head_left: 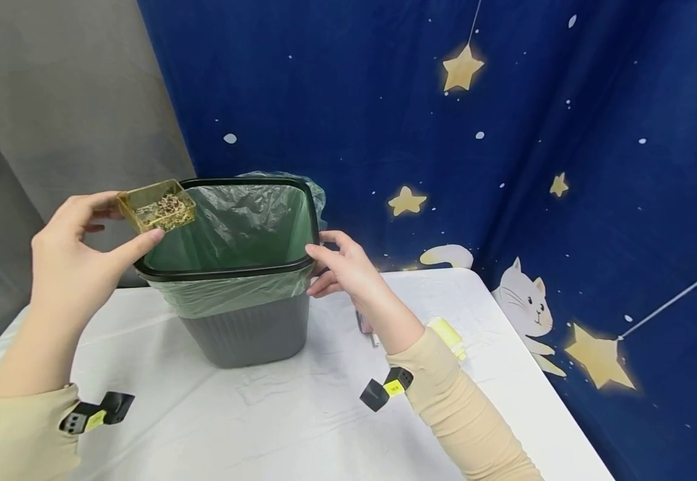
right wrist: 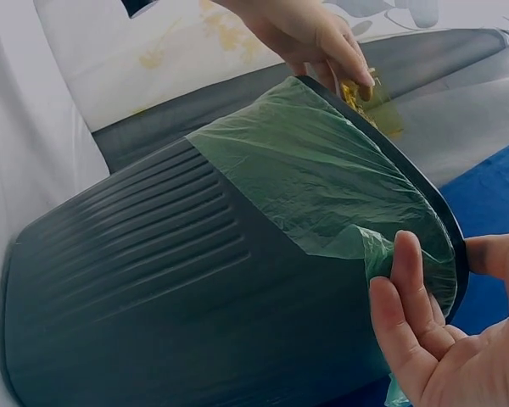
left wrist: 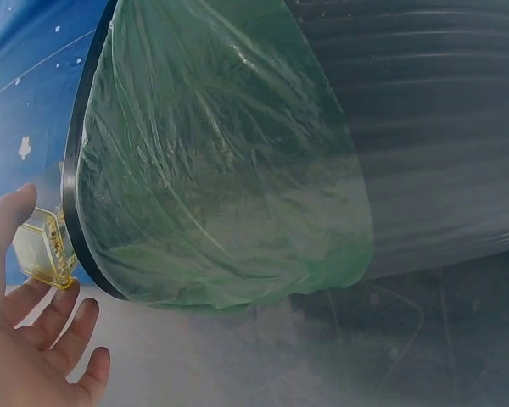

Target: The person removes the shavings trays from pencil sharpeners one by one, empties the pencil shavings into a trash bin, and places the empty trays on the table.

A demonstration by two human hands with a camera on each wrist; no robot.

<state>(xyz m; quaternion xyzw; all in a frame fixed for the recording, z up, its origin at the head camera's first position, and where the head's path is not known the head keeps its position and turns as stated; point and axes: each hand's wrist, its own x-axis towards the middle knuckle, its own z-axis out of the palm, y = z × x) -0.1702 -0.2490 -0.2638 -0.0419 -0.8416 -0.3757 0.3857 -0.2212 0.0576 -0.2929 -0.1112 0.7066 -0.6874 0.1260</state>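
Your left hand (head_left: 77, 247) pinches a small see-through yellow box (head_left: 136, 206), tilted, with brownish-green dry bits (head_left: 170, 208) inside, at the left side of the grey bin (head_left: 246, 334); your right hand (head_left: 348, 267) grips the bin's black rim (head_left: 314, 220) on the right, pale green liner (head_left: 228, 297) folded down outside. Bin's upright on a white-covered table (head_left: 264, 421), yellow item (head_left: 449, 336) partly hidden by your right arm; behind, blue star-print curtain (head_left: 354, 100), grey drape (head_left: 83, 87) at left.
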